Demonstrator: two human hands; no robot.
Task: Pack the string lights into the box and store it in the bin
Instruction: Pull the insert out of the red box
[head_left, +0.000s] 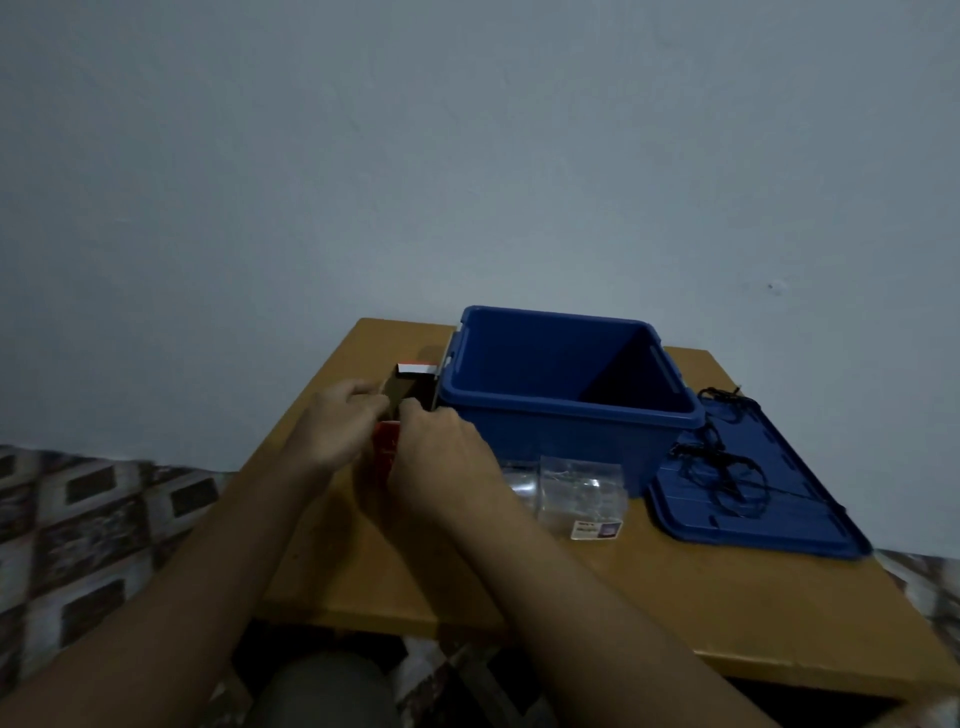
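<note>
Left hand and right hand grip the open box — just beside the bin wall.

I can read no word or number anywhere. The small white label on the clear plastic packet near my desk's middle bears dark print, too blurred. The red box shows me no legible print.
</note>
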